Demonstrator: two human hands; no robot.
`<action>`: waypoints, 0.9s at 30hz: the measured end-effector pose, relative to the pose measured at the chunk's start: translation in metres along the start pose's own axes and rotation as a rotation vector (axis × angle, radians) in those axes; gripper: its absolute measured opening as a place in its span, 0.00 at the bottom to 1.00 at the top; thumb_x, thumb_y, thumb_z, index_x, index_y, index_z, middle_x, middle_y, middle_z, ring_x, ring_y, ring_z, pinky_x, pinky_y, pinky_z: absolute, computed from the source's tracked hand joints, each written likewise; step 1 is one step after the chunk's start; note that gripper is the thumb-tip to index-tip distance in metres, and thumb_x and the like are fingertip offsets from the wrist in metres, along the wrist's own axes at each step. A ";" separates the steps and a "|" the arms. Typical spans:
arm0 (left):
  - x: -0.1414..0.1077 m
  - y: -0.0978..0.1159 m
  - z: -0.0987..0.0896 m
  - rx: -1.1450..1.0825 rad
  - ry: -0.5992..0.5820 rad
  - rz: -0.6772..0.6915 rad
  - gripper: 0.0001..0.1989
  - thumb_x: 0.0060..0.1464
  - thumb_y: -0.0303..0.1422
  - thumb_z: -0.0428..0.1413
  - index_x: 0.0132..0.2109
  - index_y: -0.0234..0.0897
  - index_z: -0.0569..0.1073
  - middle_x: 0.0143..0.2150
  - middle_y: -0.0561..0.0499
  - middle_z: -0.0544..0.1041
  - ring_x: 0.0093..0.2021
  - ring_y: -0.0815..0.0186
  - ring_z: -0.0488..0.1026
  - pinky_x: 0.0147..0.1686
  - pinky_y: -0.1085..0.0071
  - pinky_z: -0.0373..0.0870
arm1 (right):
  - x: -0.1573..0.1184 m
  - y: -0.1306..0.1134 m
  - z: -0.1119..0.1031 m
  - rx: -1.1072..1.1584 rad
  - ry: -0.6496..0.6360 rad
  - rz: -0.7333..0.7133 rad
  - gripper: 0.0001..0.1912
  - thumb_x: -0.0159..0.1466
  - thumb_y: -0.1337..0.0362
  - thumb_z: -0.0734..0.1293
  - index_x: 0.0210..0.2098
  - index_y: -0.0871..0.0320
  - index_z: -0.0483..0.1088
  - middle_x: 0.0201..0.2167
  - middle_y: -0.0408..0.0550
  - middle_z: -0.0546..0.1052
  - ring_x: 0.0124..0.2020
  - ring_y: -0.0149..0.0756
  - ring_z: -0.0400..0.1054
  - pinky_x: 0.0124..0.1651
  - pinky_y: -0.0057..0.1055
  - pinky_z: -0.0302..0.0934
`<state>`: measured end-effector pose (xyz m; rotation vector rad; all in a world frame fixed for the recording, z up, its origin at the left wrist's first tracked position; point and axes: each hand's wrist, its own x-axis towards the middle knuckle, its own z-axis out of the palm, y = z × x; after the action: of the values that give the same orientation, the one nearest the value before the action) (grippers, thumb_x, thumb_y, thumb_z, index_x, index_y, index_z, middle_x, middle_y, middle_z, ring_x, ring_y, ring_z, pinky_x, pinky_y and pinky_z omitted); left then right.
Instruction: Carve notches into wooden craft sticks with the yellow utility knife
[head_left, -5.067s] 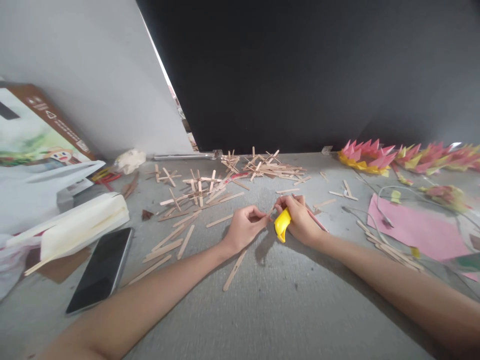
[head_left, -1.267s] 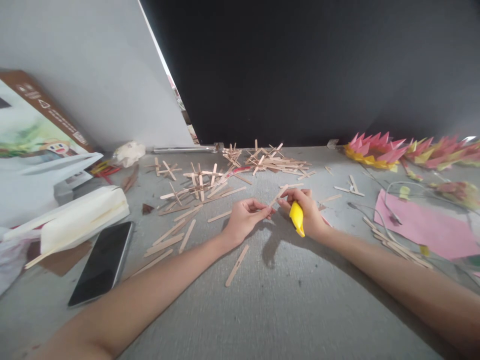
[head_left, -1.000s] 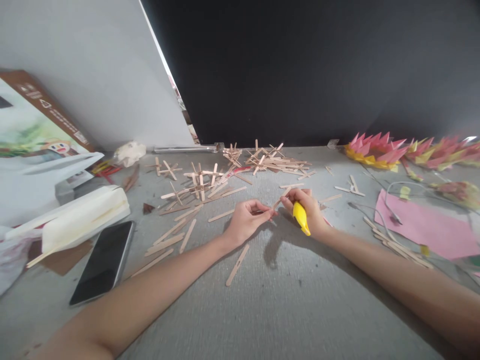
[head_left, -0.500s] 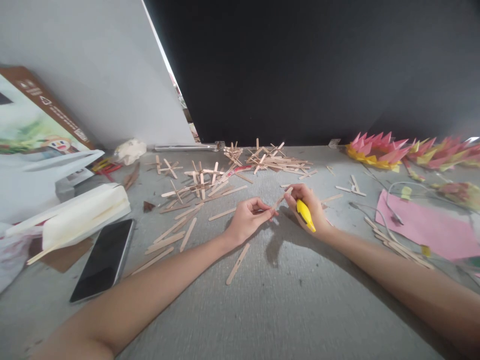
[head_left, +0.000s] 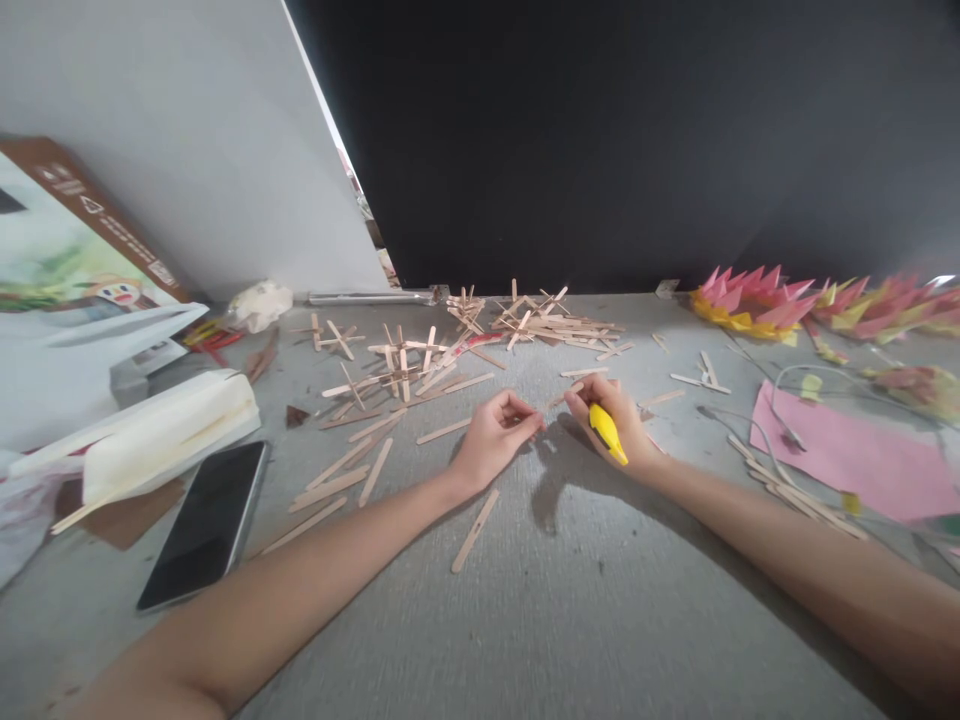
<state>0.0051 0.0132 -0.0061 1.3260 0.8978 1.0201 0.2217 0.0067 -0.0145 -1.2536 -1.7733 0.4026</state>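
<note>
This looks like a craft corner: wooden sticks, folded-paper rings and pink paper strew the grey desk.

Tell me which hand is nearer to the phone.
Left. The left hand is to the right of the phone, across some loose wooden sticks; the right hand, with the yellow tool, is farther along that same side.

The right hand holds a yellow object (a wooden stick at its fingertips).
</note>
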 end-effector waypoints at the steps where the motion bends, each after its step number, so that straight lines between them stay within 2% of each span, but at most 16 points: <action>1: -0.002 0.001 0.002 0.039 -0.031 0.003 0.18 0.57 0.44 0.68 0.36 0.38 0.69 0.32 0.49 0.81 0.33 0.65 0.78 0.37 0.69 0.72 | -0.001 0.001 0.001 -0.004 -0.009 -0.002 0.18 0.75 0.47 0.63 0.35 0.52 0.69 0.27 0.44 0.74 0.35 0.42 0.65 0.44 0.40 0.60; 4: -0.006 0.004 0.006 0.124 -0.130 0.003 0.16 0.62 0.46 0.64 0.42 0.39 0.72 0.29 0.52 0.78 0.30 0.66 0.75 0.34 0.69 0.68 | -0.001 0.004 0.002 -0.013 -0.028 -0.014 0.17 0.74 0.48 0.64 0.35 0.51 0.70 0.26 0.44 0.73 0.35 0.42 0.65 0.44 0.40 0.61; 6: -0.006 0.005 0.006 0.170 -0.163 0.001 0.15 0.64 0.46 0.61 0.44 0.38 0.75 0.27 0.54 0.75 0.27 0.67 0.71 0.31 0.70 0.63 | -0.001 0.004 0.002 -0.008 -0.017 -0.023 0.14 0.75 0.49 0.64 0.38 0.51 0.70 0.28 0.45 0.74 0.37 0.43 0.66 0.46 0.41 0.62; 9: -0.004 0.006 0.004 0.148 -0.131 0.000 0.17 0.65 0.48 0.59 0.43 0.38 0.78 0.27 0.54 0.72 0.26 0.67 0.68 0.28 0.70 0.60 | 0.001 0.001 0.000 0.014 0.060 -0.093 0.11 0.75 0.52 0.62 0.45 0.51 0.70 0.39 0.49 0.76 0.43 0.46 0.69 0.51 0.45 0.63; 11: -0.003 0.006 0.002 0.088 -0.084 -0.008 0.17 0.64 0.48 0.60 0.44 0.38 0.78 0.28 0.53 0.72 0.28 0.67 0.68 0.29 0.70 0.61 | 0.000 -0.001 -0.002 0.029 0.126 -0.130 0.13 0.75 0.50 0.60 0.48 0.51 0.70 0.45 0.52 0.75 0.47 0.47 0.69 0.52 0.46 0.64; 13: -0.002 0.006 0.001 0.051 -0.041 -0.014 0.17 0.64 0.48 0.60 0.44 0.37 0.78 0.28 0.53 0.73 0.29 0.67 0.69 0.30 0.70 0.63 | -0.003 -0.002 -0.005 0.047 0.146 -0.090 0.18 0.76 0.47 0.57 0.49 0.51 0.70 0.41 0.50 0.74 0.42 0.45 0.70 0.46 0.42 0.66; 15: -0.002 0.007 0.001 0.042 -0.014 -0.018 0.17 0.64 0.47 0.60 0.44 0.37 0.78 0.28 0.52 0.73 0.29 0.67 0.69 0.31 0.70 0.63 | -0.005 -0.002 -0.008 0.052 0.078 0.004 0.22 0.76 0.44 0.54 0.51 0.51 0.71 0.28 0.43 0.71 0.29 0.39 0.66 0.36 0.37 0.63; 17: -0.002 0.008 0.002 0.040 0.002 -0.015 0.17 0.64 0.47 0.60 0.44 0.37 0.78 0.28 0.52 0.74 0.30 0.66 0.70 0.31 0.70 0.64 | -0.005 0.000 -0.010 0.037 -0.036 0.057 0.21 0.76 0.44 0.57 0.51 0.50 0.72 0.22 0.38 0.69 0.22 0.36 0.63 0.33 0.34 0.62; 18: -0.003 0.009 0.002 0.039 0.003 -0.014 0.16 0.64 0.47 0.59 0.44 0.37 0.78 0.29 0.52 0.74 0.30 0.66 0.70 0.32 0.70 0.64 | -0.003 0.001 -0.011 0.030 -0.074 0.054 0.19 0.76 0.46 0.60 0.51 0.50 0.73 0.24 0.40 0.73 0.23 0.36 0.66 0.34 0.34 0.63; 20: -0.003 0.009 0.002 0.036 0.008 -0.011 0.16 0.65 0.47 0.59 0.44 0.37 0.77 0.28 0.52 0.75 0.30 0.66 0.70 0.32 0.69 0.65 | 0.004 0.003 -0.010 0.036 -0.127 0.011 0.16 0.74 0.49 0.64 0.49 0.51 0.76 0.36 0.47 0.81 0.32 0.39 0.74 0.40 0.36 0.66; 22: -0.002 0.008 0.002 0.035 0.020 -0.011 0.16 0.65 0.48 0.58 0.42 0.38 0.75 0.28 0.52 0.75 0.29 0.65 0.71 0.32 0.69 0.65 | 0.011 0.006 -0.008 0.074 -0.157 -0.032 0.13 0.71 0.54 0.67 0.50 0.52 0.77 0.45 0.52 0.83 0.41 0.44 0.77 0.47 0.39 0.68; 25: -0.001 0.006 0.002 0.022 0.049 -0.004 0.17 0.65 0.49 0.58 0.40 0.39 0.72 0.26 0.53 0.75 0.29 0.65 0.71 0.33 0.69 0.66 | 0.017 0.011 -0.006 0.138 -0.217 -0.032 0.16 0.69 0.63 0.65 0.54 0.53 0.77 0.46 0.52 0.84 0.47 0.45 0.78 0.51 0.42 0.68; 27: -0.001 0.005 0.002 0.007 0.062 -0.003 0.17 0.65 0.50 0.57 0.40 0.40 0.72 0.25 0.53 0.74 0.28 0.66 0.70 0.32 0.69 0.65 | 0.017 0.013 -0.005 0.189 -0.250 0.002 0.20 0.68 0.66 0.62 0.56 0.53 0.77 0.48 0.51 0.83 0.47 0.43 0.77 0.51 0.42 0.69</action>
<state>0.0065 0.0118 -0.0008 1.3041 0.9505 1.0615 0.2321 0.0257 -0.0125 -1.1086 -1.8916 0.7375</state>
